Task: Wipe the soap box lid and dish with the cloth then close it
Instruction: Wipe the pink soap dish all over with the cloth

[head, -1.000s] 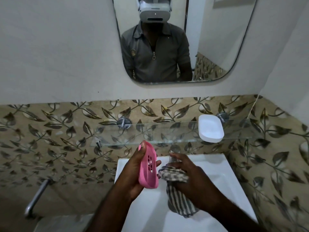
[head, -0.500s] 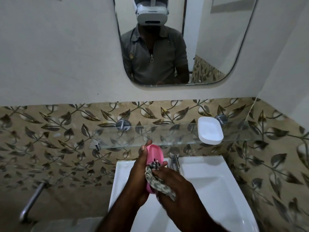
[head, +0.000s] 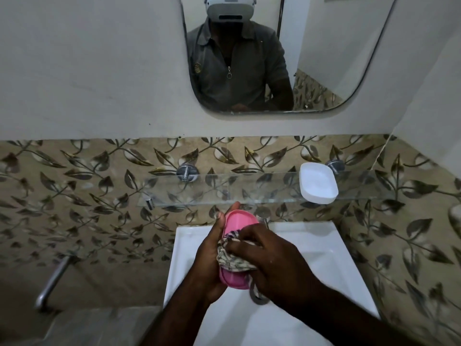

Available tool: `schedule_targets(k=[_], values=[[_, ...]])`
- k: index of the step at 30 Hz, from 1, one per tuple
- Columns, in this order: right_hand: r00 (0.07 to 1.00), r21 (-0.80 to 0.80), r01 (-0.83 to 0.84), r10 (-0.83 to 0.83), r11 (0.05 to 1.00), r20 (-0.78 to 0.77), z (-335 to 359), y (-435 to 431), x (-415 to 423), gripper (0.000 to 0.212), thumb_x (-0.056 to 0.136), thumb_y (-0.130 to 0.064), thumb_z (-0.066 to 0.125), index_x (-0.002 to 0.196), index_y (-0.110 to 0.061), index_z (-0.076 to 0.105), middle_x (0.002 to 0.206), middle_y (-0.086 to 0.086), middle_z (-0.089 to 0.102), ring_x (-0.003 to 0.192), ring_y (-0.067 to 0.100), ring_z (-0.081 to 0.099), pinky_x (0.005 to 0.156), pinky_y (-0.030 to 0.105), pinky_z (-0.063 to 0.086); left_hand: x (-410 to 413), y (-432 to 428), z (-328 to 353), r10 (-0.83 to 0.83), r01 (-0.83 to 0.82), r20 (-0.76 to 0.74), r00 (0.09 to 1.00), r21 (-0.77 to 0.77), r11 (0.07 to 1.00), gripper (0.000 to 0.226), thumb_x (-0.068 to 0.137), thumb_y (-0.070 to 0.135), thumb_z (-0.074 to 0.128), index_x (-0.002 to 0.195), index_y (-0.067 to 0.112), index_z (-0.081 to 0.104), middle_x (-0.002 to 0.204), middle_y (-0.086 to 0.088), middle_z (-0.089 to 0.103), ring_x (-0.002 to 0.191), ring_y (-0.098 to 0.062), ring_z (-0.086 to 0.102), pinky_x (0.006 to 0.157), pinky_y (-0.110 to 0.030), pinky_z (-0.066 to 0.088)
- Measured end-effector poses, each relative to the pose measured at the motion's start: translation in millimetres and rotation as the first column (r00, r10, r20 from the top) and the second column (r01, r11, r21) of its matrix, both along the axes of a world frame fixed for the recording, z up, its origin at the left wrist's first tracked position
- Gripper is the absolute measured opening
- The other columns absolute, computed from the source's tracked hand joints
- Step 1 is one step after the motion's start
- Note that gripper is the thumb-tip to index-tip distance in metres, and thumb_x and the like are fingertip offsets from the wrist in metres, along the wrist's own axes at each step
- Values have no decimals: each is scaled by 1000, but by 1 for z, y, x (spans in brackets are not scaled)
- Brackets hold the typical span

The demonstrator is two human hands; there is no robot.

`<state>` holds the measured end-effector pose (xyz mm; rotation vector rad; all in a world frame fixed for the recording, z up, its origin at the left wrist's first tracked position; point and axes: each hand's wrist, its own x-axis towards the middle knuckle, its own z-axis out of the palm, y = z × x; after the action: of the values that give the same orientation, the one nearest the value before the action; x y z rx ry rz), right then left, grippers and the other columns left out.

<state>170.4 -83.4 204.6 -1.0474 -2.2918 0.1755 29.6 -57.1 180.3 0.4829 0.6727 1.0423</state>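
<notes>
Over the white basin point(head: 331, 248), the left hand point(head: 209, 262) grasps the pink soap dish point(head: 240, 221). The thumb lies along the dish's left rim and the fingers wrap behind it, so the dish stands on end with its hollow side turned toward the person. The right hand point(head: 274, 264) clenches a bunched striped cloth point(head: 232, 257) and presses it into the middle of the dish, with the curled fingers on top of the wad. The upper and lower ends of the pink piece show above and below the cloth. A loose tail of the cloth hangs under the right hand, just above the basin. The dish touches nothing but the two hands and the cloth, and it is held near the basin's back edge. The white half of the soap box point(head: 318, 184) lies at the right end of the glass shelf point(head: 224, 189), its front edge overhanging the shelf's front edge, well apart from the hands. I cannot tell whether it is the lid or the base. Above the shelf, the mirror point(head: 324, 58) reflects a person in a grey zip shirt and a headset. A metal pipe point(head: 53, 280) juts from the leaf-patterned tiles point(head: 74, 196) at the left.
</notes>
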Motion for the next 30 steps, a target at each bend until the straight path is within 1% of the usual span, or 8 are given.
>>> schedule_targets(k=[2,6,12,17,23,26,28,30], values=[[998,91,-6,1,996,60,5,12,7,36,83,-25,52,117,-26,63,109,4,63,93,23,63,64,30,55,1,0,0,-8,8,-12,1000,7,1000,44,97,46,40,126,24,64,111,-17,71,93,-27,71,79,-39,59],[986,102,163,-159,981,-51,10,32,7,34,84,-24,52,116,-25,64,107,4,60,91,22,61,64,33,54,6,-1,9,-12,18,-75,997,79,997,39,87,44,51,108,22,75,115,-13,71,100,-25,70,83,-38,56],[998,134,-43,36,990,60,8,3,8,36,80,-24,51,113,-23,67,106,8,66,88,26,66,59,31,56,-2,1,8,-18,28,-101,995,103,994,40,95,43,42,129,32,61,121,-18,66,102,-28,66,86,-41,55],[985,185,172,-165,968,-53,12,32,11,34,84,-26,52,115,-20,66,103,8,61,86,23,62,58,34,54,6,1,12,18,-10,-71,997,119,993,47,87,41,49,130,26,60,127,-10,66,113,-25,65,94,-40,48],[999,232,26,-21,972,-25,0,25,10,35,79,-21,68,115,-21,66,102,7,65,85,23,64,62,32,55,5,-4,13,42,-39,-27,999,122,992,39,92,40,46,124,29,65,124,-13,66,109,-27,65,90,-41,51],[972,126,156,-130,980,-197,6,40,13,36,78,-28,71,114,-29,65,87,-1,61,72,14,61,55,35,53,9,-9,10,154,-115,-166,974,226,967,38,98,36,39,128,29,61,126,-8,67,115,-25,64,93,-41,50],[922,9,200,-185,980,-339,6,33,6,36,77,-30,68,113,-33,65,86,-5,61,73,10,63,60,35,53,13,-13,12,219,-146,-210,953,314,938,39,99,35,37,133,28,56,128,-9,65,118,-27,61,101,-46,46],[908,-7,181,-169,984,-384,8,23,-2,35,77,-31,64,113,-32,63,88,-6,64,76,9,64,63,32,54,13,-13,15,260,-166,-234,937,359,918,39,98,36,40,132,29,56,126,-10,66,119,-29,61,102,-48,45]])
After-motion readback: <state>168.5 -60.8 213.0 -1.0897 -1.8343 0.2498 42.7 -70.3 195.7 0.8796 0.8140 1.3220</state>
